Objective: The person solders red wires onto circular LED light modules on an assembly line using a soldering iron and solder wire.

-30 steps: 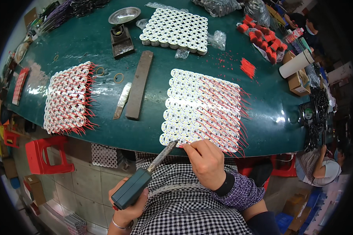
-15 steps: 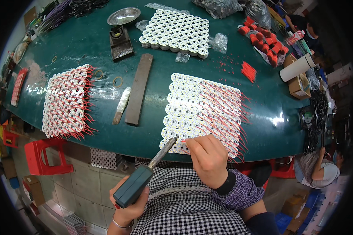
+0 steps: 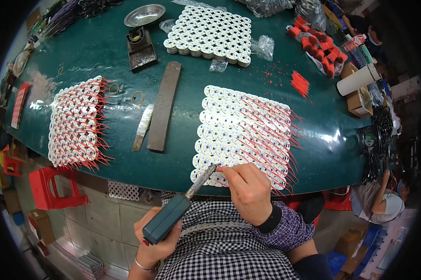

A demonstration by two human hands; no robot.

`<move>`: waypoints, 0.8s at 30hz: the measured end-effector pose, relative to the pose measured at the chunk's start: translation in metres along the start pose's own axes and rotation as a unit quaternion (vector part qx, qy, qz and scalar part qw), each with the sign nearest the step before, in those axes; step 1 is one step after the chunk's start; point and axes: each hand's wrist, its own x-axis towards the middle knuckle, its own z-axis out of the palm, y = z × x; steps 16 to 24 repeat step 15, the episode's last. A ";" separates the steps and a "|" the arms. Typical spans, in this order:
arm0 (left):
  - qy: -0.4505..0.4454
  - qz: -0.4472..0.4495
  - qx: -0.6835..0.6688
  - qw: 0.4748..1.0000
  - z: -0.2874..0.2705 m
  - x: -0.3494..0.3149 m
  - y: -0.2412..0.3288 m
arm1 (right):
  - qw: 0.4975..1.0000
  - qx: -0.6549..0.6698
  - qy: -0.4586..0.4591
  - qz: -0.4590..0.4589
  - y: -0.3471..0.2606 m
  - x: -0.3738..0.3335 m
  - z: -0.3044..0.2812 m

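My left hand [image 3: 155,239] is closed round the dark green handle of a soldering iron [image 3: 167,219]. Its metal tip rests at the near edge of a panel of round white LED boards [image 3: 217,119], close beside my right fingertips. A pinch of thumb and forefinger on my right hand [image 3: 251,192] holds a short red wire [image 3: 219,169] against that panel; only its end shows. Red wires [image 3: 266,133] slant across the panel's right half and stick out past its right edge. The left half is mostly bare boards.
To the left lies another board panel [image 3: 75,123] covered in red wires. A grey bar [image 3: 165,107] and a flat blade [image 3: 143,128] lie between. Farther back are a soldering stand [image 3: 141,51], a metal dish [image 3: 145,15], stacked boards [image 3: 210,35], loose red wires [image 3: 300,84] and red bundles [image 3: 318,49].
The soldering iron has shifted slightly right, bringing its tip nearer the wire end at my right fingertips. My right hand stays nearly in place, still pinching.
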 end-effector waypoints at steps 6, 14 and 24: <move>0.008 0.031 0.008 0.999 0.001 0.004 0.000 | 1.000 -0.010 -0.006 -0.015 0.000 -0.001 0.000; 0.003 0.012 0.012 1.000 -0.003 0.005 0.003 | 0.999 -0.030 -0.014 -0.002 -0.004 -0.001 -0.002; 0.005 0.016 0.020 1.000 -0.004 0.006 0.006 | 0.999 -0.032 -0.017 -0.001 -0.003 -0.001 -0.001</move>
